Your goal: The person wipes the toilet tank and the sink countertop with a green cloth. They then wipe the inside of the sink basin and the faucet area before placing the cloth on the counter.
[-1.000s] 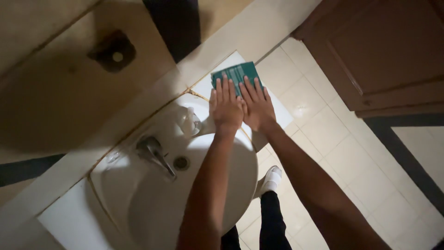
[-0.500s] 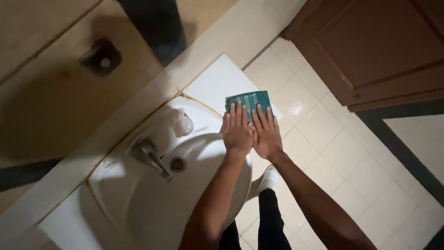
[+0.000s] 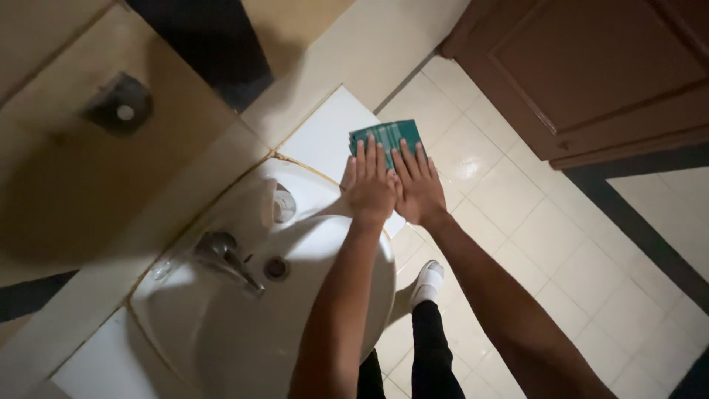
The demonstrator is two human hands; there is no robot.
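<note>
A folded green cloth [image 3: 387,136] lies on the white bench [image 3: 319,140], just to the right of the washbasin [image 3: 244,325] and at the bench's right edge. The left hand [image 3: 369,188] and right hand [image 3: 418,186] press flat on its near part, side by side, seemingly to pin it down. Neither grip closes; fingers lie straight, holding nothing. A tap [image 3: 221,255] stands at the basin's far-left rim.

Both arms are bare up to the elbow, no sleeves are visible. The left hand [image 3: 371,193] and right hand [image 3: 419,192] have no rings or watch. Lower down I see dark trousers [image 3: 432,355] and one white shoe [image 3: 427,282].
</note>
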